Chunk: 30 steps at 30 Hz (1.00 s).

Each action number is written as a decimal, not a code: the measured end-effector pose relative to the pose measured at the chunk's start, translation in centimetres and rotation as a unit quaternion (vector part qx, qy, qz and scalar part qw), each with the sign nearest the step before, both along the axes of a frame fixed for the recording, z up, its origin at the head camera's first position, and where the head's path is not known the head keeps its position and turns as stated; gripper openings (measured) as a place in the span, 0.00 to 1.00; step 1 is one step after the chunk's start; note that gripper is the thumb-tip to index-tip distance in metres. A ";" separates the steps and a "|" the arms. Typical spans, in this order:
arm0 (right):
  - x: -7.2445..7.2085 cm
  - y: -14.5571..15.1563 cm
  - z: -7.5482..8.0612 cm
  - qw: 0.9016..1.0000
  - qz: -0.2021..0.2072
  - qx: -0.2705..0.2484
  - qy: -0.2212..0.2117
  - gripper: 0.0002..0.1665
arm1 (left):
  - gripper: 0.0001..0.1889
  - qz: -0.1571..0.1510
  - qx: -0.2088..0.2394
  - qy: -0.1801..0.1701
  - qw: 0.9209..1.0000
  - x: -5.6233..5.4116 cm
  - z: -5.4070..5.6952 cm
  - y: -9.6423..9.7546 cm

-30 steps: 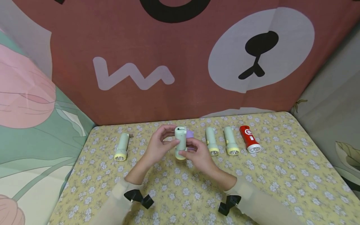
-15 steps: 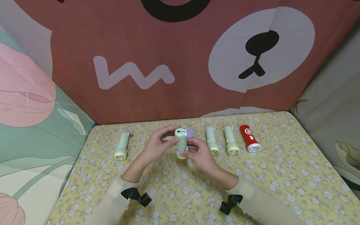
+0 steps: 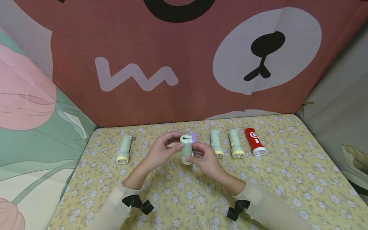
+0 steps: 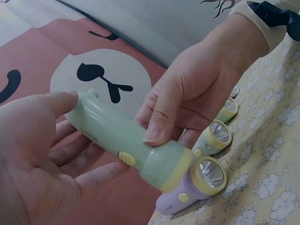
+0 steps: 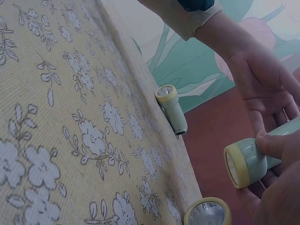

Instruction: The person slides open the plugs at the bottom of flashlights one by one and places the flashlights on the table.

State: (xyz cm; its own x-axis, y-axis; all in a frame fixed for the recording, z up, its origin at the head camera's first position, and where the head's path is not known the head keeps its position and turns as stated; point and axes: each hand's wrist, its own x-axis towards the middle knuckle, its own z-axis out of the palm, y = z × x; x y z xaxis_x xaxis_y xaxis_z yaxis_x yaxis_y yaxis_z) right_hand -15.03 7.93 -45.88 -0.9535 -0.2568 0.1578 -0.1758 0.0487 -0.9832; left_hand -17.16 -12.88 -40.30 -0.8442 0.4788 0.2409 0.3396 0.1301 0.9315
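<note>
Between both hands a pale green flashlight [image 3: 187, 150] with a yellow rim is held up off the table, its tail end tilted toward the head camera. My left hand [image 3: 162, 149] holds the tail end by thumb and fingers. With thumb and fingers my right hand [image 3: 208, 159] pinches it near the lamp head. A yellow slide switch [image 4: 126, 158] shows on its side in the left wrist view. A dark slot [image 3: 187, 138] marks the tail end. Just behind it stands a purple flashlight [image 3: 194, 137], mostly hidden in the head view.
To the left lies a green flashlight [image 3: 125, 147] with metal plug prongs [image 3: 133, 138] folded out. Two green flashlights, one nearer [image 3: 216, 143] and one beyond it [image 3: 235, 143], lie to the right, then a red flashlight [image 3: 254, 141]. A flowered cloth [image 3: 184, 198] covers the table.
The held flashlight has tipped and turned so its tail end faces the head camera more. It and both hands have shifted slightly right and down. The other flashlights have stayed put.
</note>
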 end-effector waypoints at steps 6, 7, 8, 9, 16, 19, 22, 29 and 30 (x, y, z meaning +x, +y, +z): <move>0.1 0.2 -0.1 1.000 0.007 -0.006 0.003 0.21 | 0.15 -0.014 -0.001 -0.052 0.999 0.3 1.1 -0.1; 0.2 0.2 -0.2 1.000 0.009 -0.006 0.004 0.21 | 0.15 -0.016 -0.002 -0.058 0.998 0.4 1.3 -0.1; 0.2 0.2 -0.1 1.000 0.011 -0.007 0.005 0.21 | 0.15 -0.017 -0.001 -0.067 0.998 0.4 1.4 -0.1; 0.2 0.2 -0.2 1.000 0.012 -0.007 0.006 0.21 | 0.15 -0.018 -0.002 -0.076 0.997 0.4 1.6 -0.1; 0.4 0.1 -0.4 1.000 0.010 0.002 0.001 0.21 | 0.15 -0.009 0.005 -0.137 0.991 0.5 1.9 -0.1; 0.5 -0.1 -0.4 1.000 0.008 -0.003 -0.004 0.21 | 0.14 -0.002 0.004 -0.144 0.990 0.6 1.9 -0.1; 0.5 -0.2 -0.5 1.000 0.010 -0.007 -0.005 0.21 | 0.13 0.005 0.002 -0.146 0.989 0.7 1.8 -0.1; 0.5 -0.4 -0.7 1.000 0.007 -0.004 -0.004 0.21 | 0.13 0.004 -0.004 -0.169 0.986 0.6 1.8 0.0; 0.4 -0.4 -0.7 1.000 0.007 -0.004 -0.003 0.21 | 0.13 0.004 -0.007 -0.172 0.985 0.6 1.9 0.0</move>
State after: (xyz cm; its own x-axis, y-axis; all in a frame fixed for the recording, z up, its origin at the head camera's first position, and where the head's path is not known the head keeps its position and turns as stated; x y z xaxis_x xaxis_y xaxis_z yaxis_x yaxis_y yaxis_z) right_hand -14.58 7.49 -46.59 -0.9508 -0.2690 0.1535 -0.1699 0.0386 -0.9847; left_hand -16.57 -12.89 -38.41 -0.8788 0.4723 -0.0675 0.0025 0.1460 0.9893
